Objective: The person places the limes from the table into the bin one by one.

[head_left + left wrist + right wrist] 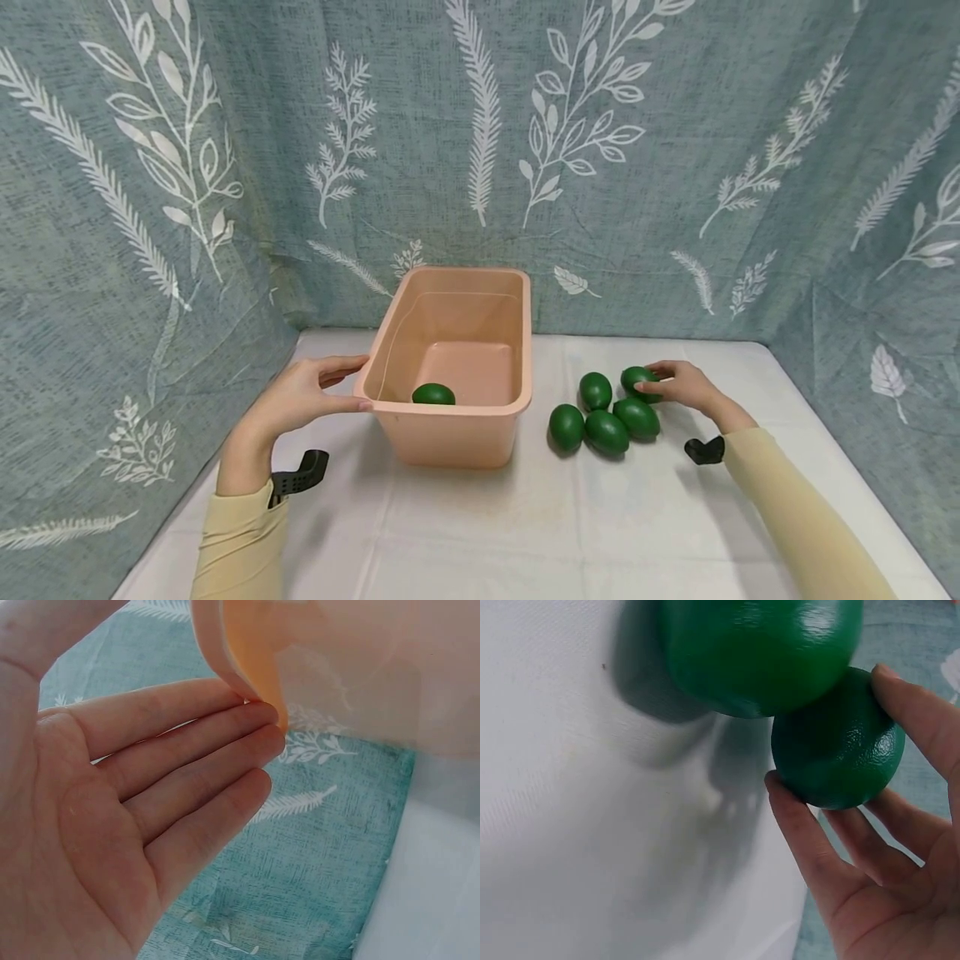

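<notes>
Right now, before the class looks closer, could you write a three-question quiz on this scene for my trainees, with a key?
1. Count: how many green ovals lie outside the bin?
2. Place: as the person sees it, which corner of the bin does the left hand touch?
3. Choose: what does the right hand grip? (a) the bin's rim (b) a green oval (c) the leaf-patterned cloth

Key: 1. Five; one more is inside. 2. The near left corner. 3. b

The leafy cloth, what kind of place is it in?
Probably a small indoor filming booth: the leafy cloth encloses three sides of a white table, with black gadgets at both wrists.
</notes>
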`<state>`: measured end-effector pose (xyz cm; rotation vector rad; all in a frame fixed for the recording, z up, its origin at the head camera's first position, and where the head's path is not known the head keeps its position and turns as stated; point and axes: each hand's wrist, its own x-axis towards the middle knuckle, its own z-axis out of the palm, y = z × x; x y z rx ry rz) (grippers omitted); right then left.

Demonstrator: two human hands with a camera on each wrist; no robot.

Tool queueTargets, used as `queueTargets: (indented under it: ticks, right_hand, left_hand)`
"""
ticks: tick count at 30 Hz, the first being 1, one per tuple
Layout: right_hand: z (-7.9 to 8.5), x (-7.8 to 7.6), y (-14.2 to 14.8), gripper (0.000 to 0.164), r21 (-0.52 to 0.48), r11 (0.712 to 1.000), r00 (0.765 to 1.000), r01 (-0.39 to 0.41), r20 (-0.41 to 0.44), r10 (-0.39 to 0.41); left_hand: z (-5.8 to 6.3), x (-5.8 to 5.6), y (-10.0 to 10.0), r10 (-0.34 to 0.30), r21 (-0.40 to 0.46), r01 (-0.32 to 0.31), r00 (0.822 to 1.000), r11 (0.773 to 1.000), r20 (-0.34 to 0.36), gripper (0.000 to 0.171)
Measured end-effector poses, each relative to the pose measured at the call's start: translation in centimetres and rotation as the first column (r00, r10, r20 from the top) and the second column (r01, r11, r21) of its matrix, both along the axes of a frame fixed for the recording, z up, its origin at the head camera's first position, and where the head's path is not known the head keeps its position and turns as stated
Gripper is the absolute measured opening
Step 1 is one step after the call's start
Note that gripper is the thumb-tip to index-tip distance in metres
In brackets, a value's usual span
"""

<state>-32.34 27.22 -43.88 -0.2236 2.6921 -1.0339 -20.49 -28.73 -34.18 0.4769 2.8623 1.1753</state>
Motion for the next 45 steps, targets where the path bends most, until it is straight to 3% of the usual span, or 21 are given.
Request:
queueTargets:
  ticks: [22,45]
  right_hand:
    - [6.3,1.0,-1.0,0.074,0.029,0.997,0.985,-0.078,-0.149,0.082]
    - [13.4,1.1,-8.7,0.068,0.030,0.977,0.941,-0.213,-0.262,0.214]
  left_hand:
    - [0.0,0.1,-0.2,-0.004,-0.003,0.004,1.000,1.000,0.016,0.075]
    - [0.1,0.1,0.1,0.000,-0.009,0.000,1.000,1.000,0.025,0.075]
